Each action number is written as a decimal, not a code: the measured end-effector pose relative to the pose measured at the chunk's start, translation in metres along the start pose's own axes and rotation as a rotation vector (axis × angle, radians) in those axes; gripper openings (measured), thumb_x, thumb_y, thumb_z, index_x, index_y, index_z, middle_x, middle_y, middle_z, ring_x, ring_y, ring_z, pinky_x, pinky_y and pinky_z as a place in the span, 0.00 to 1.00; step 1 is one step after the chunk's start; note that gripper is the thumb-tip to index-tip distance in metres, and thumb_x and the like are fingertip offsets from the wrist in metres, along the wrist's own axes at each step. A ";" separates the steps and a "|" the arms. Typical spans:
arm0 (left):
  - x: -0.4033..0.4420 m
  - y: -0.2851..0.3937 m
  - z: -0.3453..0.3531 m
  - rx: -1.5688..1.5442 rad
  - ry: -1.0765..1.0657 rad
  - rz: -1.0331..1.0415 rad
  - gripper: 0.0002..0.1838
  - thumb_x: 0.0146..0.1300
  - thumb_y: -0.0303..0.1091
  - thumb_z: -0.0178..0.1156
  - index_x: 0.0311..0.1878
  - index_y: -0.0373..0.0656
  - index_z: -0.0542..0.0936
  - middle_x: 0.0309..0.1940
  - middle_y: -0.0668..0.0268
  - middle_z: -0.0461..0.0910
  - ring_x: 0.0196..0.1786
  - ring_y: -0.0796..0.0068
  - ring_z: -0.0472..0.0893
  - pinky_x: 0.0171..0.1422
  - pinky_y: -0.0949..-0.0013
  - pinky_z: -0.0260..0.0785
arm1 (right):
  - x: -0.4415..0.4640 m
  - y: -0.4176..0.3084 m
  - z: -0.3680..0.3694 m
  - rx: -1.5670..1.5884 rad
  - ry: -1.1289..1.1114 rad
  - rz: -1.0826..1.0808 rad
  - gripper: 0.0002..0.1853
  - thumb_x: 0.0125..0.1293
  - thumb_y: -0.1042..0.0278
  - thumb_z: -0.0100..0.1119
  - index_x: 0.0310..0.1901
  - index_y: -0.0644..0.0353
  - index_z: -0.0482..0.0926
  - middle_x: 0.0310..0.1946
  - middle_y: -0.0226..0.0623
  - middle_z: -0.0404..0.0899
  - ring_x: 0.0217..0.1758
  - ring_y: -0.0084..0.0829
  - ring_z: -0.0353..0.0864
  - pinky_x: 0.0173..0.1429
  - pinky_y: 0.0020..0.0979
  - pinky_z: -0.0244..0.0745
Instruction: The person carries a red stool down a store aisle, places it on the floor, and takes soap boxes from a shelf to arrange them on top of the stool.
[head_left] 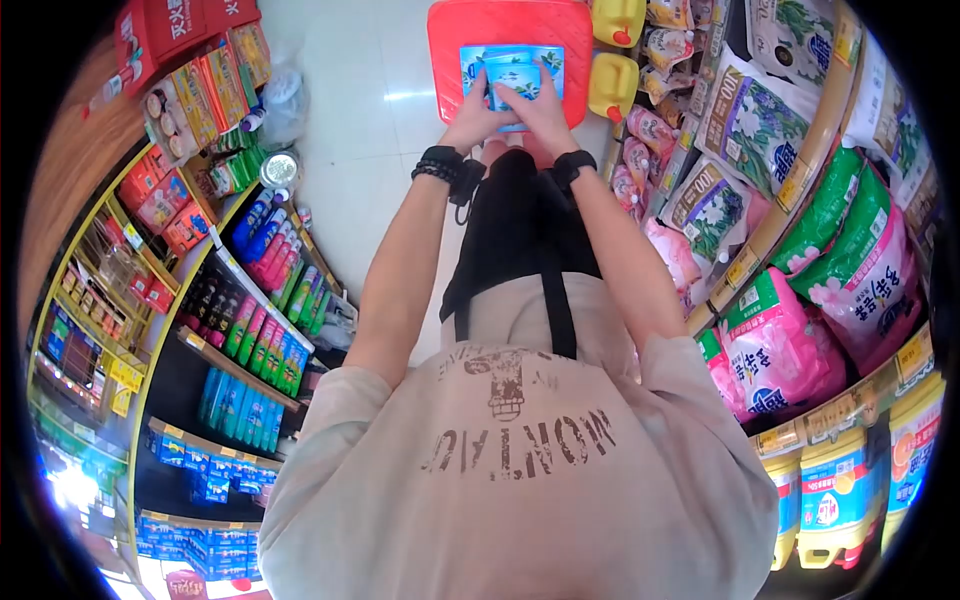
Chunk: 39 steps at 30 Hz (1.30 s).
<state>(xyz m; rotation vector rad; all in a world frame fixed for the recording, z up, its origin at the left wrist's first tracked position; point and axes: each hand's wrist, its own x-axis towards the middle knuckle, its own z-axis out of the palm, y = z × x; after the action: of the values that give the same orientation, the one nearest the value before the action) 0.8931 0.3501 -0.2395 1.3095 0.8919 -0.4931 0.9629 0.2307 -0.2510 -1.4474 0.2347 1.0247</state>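
Observation:
A blue packet with a leaf print lies over other blue packets on a red plastic stool top. My left hand curves around the packet's left side, with thumb and fingers against it. On its right side my right hand holds the same packet. Both hands are close together over the front part of the red surface. A black band and beads circle the left wrist, and a black band circles the right one.
Shelves of bottles and boxes stand on the left. On the right are shelves with detergent bags and pink and green bags. Yellow jugs stand right beside the red stool. Tiled floor shows left of it.

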 end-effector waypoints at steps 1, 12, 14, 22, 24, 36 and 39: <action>-0.002 0.001 0.005 0.019 -0.036 0.013 0.62 0.47 0.34 0.77 0.76 0.29 0.42 0.68 0.48 0.65 0.69 0.58 0.68 0.69 0.63 0.65 | -0.001 0.001 -0.006 0.042 -0.002 0.028 0.50 0.58 0.61 0.72 0.73 0.69 0.49 0.57 0.44 0.74 0.57 0.32 0.77 0.57 0.30 0.76; 0.028 -0.021 0.021 -0.007 -0.006 0.075 0.55 0.50 0.25 0.70 0.77 0.32 0.45 0.68 0.47 0.65 0.69 0.57 0.68 0.70 0.64 0.64 | 0.018 0.046 -0.033 -0.141 -0.029 -0.085 0.51 0.57 0.59 0.73 0.72 0.73 0.50 0.58 0.46 0.73 0.59 0.33 0.76 0.60 0.31 0.74; 0.028 -0.019 0.015 0.023 0.004 0.061 0.54 0.51 0.25 0.69 0.76 0.30 0.45 0.68 0.45 0.65 0.69 0.56 0.68 0.70 0.64 0.64 | 0.015 0.034 -0.020 -0.078 -0.028 -0.105 0.51 0.56 0.59 0.73 0.72 0.72 0.50 0.58 0.47 0.73 0.59 0.34 0.76 0.61 0.32 0.73; 0.012 0.015 0.004 -0.101 -0.007 0.029 0.52 0.55 0.23 0.63 0.76 0.28 0.41 0.68 0.42 0.64 0.70 0.55 0.67 0.71 0.63 0.63 | 0.017 0.008 -0.005 -0.131 -0.035 -0.090 0.43 0.61 0.64 0.69 0.70 0.69 0.53 0.54 0.43 0.76 0.54 0.32 0.79 0.57 0.30 0.76; 0.020 0.001 0.004 -0.060 -0.006 0.023 0.51 0.56 0.22 0.62 0.76 0.29 0.40 0.67 0.42 0.65 0.69 0.55 0.69 0.69 0.63 0.65 | 0.018 0.007 -0.005 -0.088 -0.042 -0.085 0.46 0.61 0.63 0.69 0.72 0.71 0.50 0.53 0.45 0.77 0.52 0.33 0.80 0.55 0.31 0.77; 0.005 -0.049 -0.001 -0.013 0.195 0.191 0.37 0.63 0.27 0.61 0.72 0.29 0.58 0.57 0.47 0.76 0.56 0.63 0.79 0.57 0.65 0.74 | -0.021 0.012 0.030 -0.219 0.058 -0.127 0.36 0.66 0.64 0.60 0.68 0.76 0.56 0.48 0.53 0.77 0.51 0.39 0.79 0.54 0.37 0.75; 0.005 -0.033 -0.026 -0.065 0.180 0.071 0.31 0.66 0.30 0.62 0.68 0.32 0.63 0.54 0.57 0.79 0.52 0.72 0.79 0.55 0.69 0.73 | -0.010 0.013 0.041 -0.354 0.028 -0.200 0.34 0.66 0.64 0.60 0.67 0.76 0.58 0.50 0.54 0.76 0.52 0.39 0.78 0.56 0.37 0.74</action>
<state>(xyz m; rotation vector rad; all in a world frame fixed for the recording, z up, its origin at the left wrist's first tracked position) 0.8637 0.3686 -0.2639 1.3354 0.9977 -0.2914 0.9301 0.2603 -0.2458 -1.7652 -0.0764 0.9127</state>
